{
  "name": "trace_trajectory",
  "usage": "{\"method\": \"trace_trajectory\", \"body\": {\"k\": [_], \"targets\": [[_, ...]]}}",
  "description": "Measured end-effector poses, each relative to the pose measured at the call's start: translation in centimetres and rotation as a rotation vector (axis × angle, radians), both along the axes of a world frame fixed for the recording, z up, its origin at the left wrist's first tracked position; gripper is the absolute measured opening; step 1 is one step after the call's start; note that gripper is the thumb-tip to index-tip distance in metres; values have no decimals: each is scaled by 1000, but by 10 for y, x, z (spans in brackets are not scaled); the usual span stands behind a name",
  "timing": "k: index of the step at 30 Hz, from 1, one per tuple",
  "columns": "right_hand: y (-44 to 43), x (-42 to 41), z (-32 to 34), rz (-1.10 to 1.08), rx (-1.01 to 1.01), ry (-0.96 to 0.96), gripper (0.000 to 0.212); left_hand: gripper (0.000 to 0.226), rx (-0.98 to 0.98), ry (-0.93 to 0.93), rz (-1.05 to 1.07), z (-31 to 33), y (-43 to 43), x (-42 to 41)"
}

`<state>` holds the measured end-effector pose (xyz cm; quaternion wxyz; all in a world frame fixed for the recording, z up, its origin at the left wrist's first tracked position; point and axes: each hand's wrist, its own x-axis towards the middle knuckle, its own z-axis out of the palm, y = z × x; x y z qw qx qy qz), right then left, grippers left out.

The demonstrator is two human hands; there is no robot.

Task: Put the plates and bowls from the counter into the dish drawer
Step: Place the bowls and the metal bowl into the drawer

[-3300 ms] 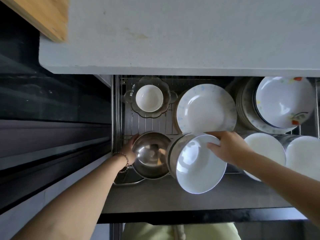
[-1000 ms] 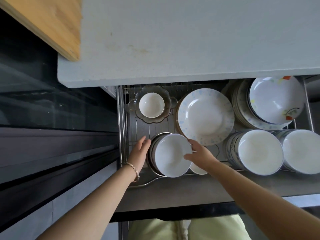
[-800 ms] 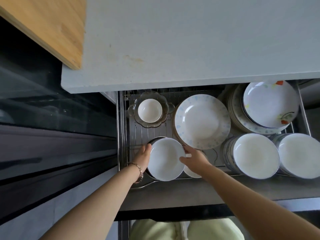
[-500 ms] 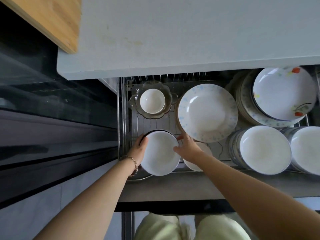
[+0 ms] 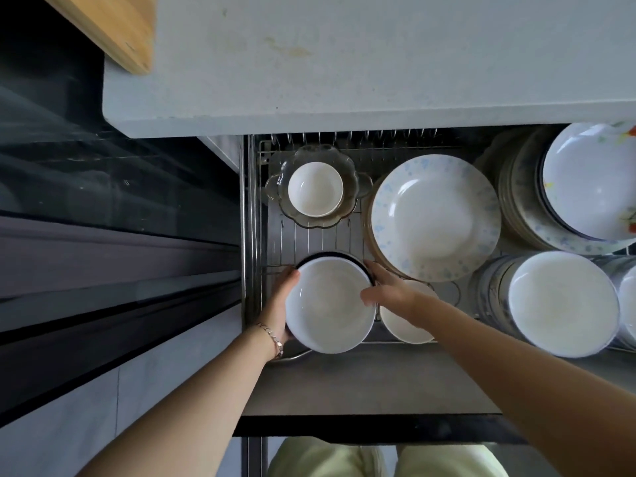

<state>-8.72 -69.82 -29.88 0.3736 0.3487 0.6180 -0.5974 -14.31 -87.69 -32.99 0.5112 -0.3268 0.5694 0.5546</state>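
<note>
The dish drawer (image 5: 311, 241) stands open under the grey counter (image 5: 344, 63). At its front left sits a stack of white bowls (image 5: 330, 304), a dark rim showing behind the top one. My left hand (image 5: 284, 304) cups the stack's left side, thumb at the rim. My right hand (image 5: 387, 287) holds the right rim, fingers outside and thumb over the edge. A smaller white bowl (image 5: 402, 327) lies partly under my right wrist.
Further back are a small white bowl (image 5: 315, 189) inside a glass bowl (image 5: 356, 182), a blue-flecked plate stack (image 5: 435, 218), flowered plates (image 5: 592, 180) and white bowl stacks (image 5: 564, 304). A wooden board (image 5: 110, 29) lies on the counter's left end. The drawer front (image 5: 344, 383) is below.
The white bowl stack, tilted in my right hand above the drawer, has been set down into the steel bowl at the front left. Both hands now sit at its sides.
</note>
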Motion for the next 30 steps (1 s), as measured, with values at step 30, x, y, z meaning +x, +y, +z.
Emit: {"method": "trace_trajectory", "body": {"k": [30], "targets": [[-5, 9, -5, -129, 40, -62, 60, 36, -234, 232, -221, -3, -2, -2]]}}
